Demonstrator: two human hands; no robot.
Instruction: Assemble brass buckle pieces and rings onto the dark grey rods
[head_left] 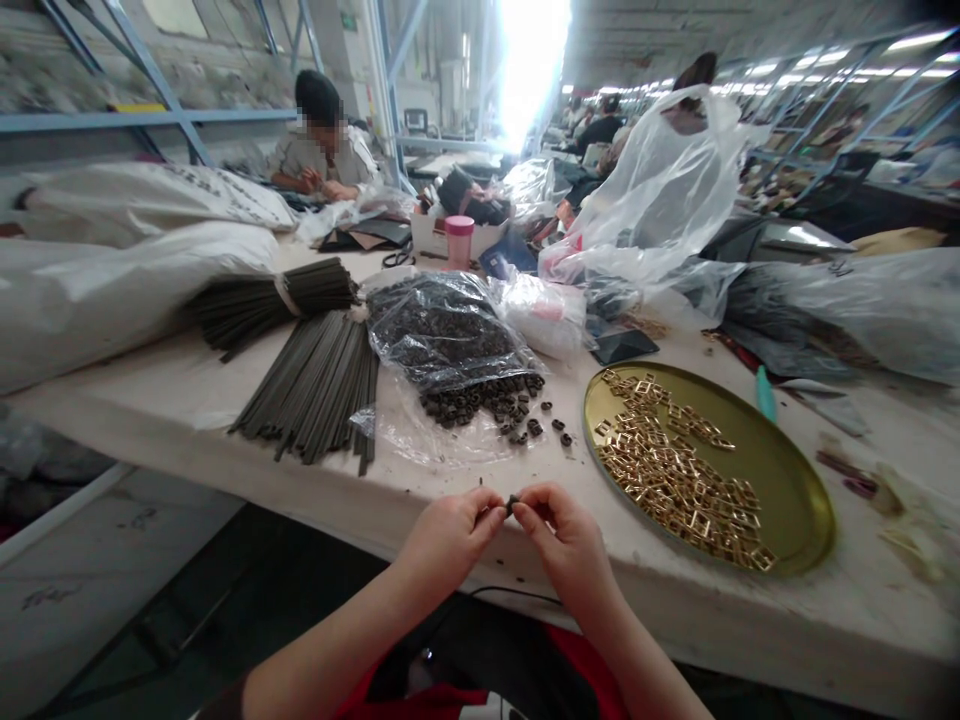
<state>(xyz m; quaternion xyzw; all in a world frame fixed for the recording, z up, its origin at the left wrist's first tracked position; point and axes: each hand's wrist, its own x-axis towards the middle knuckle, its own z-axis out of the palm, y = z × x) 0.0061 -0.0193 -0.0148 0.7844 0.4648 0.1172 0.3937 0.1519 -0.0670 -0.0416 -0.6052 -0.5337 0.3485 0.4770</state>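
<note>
My left hand [453, 532] and my right hand [564, 535] meet over the table's front edge, fingertips pinched together. Between them is a small dark loop [511, 505], mostly covered by the fingers. It resembles the loose dark loops [517, 405] spilling from a clear plastic bag [450, 325] just beyond. To the right, a round gold tray [795, 490] holds a heap of gold metal buckles [675, 470]. On the left lie dark flat strips [315, 385], with a tied bundle of similar strips [281, 295] behind them.
White sacks [135, 250] fill the left side. Behind the bag stand a pink-lidded jar [459, 240] and scissors [397, 255]. A clear plastic bag [652, 190] rises at the back right. A turquoise-handled tool [765, 393] lies beyond the tray. A co-worker [322, 150] sits across the table.
</note>
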